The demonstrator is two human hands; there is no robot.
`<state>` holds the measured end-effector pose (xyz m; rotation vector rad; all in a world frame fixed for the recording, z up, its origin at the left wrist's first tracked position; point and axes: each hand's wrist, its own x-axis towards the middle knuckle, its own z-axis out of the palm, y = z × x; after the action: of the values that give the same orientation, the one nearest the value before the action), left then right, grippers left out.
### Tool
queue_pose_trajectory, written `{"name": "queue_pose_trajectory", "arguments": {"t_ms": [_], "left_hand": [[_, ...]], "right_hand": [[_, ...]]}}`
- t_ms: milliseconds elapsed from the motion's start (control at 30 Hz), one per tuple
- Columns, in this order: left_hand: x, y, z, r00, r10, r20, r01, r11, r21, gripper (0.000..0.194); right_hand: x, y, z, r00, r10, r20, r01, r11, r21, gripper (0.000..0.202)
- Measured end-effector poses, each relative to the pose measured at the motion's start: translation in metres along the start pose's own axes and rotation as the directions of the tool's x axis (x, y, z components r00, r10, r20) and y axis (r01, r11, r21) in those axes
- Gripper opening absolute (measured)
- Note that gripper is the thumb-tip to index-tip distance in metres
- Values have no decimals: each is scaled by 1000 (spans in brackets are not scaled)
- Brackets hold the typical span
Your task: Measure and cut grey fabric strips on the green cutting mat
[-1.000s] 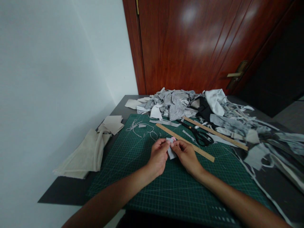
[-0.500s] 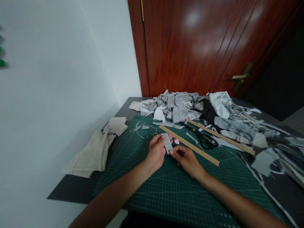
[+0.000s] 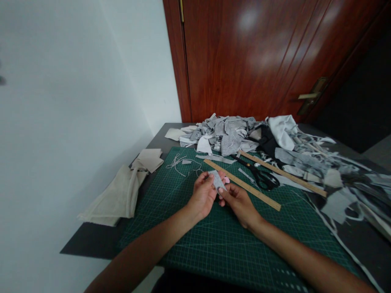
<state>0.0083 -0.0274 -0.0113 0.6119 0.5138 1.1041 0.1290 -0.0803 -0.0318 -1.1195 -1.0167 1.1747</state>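
A small grey fabric piece (image 3: 217,180) is held between my two hands above the green cutting mat (image 3: 232,248). My left hand (image 3: 203,194) pinches its upper left side, thumb on top. At its lower right end, my right hand (image 3: 240,201) grips it, with the thumb over the cloth and the fingers curled beneath. Just behind the fabric lies a small pink piece (image 3: 226,179), partly hidden by my fingers. A wooden ruler (image 3: 253,190) runs diagonally on the mat, close beyond my right hand.
Black scissors (image 3: 264,179) and a second wooden ruler (image 3: 284,174) lie right of the mat's centre. Grey fabric scraps (image 3: 229,132) are heaped along the back. Folded beige cloth (image 3: 117,197) sits at the left edge, and loose threads (image 3: 177,162) lie near the mat's far left corner.
My right hand has shifted its hold, its thumb now lying further onto the fabric piece with fingers underneath. The fabric has turned slightly, its lower end swinging right. The view has shifted a little.
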Motion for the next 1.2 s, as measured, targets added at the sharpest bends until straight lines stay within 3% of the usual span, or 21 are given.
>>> {"name": "queue_pose_trajectory", "arguments": {"t_ms": [167,367,467,567,700,1000,1200], "left_hand": [[1,2,1,1000,15,-7,-15,999,-37,35],[4,1,-2,998,1,-64,1,1000,25,44],[7,1,-4,996,-4,-86,9,999,53,50],[8,3,-5,996,-9,-91,9,1000,5,41],[9,6,-4,996,-57,-63,53,996,-65,29],[11,8,-5,998,-56,-38,52,994,-100,26],[9,4,-7,996,-87,25,87,996,-13,28]], "right_hand": [[1,1,-2,996,-63,-57,61,997,-44,45],[4,2,-3,998,41,-47,-39,998,41,50],[5,1,-3,998,2,-67,-1,1000,20,49],[4,-3,-2,996,-22,-89,28,997,70,46],[3,-5,-1,995,49,-90,-30,979,203,47],[14,2,-11,973,-135,-185,136,991,-12,43],[18,-6,-21,948,-268,-175,230,950,-209,35]]}}
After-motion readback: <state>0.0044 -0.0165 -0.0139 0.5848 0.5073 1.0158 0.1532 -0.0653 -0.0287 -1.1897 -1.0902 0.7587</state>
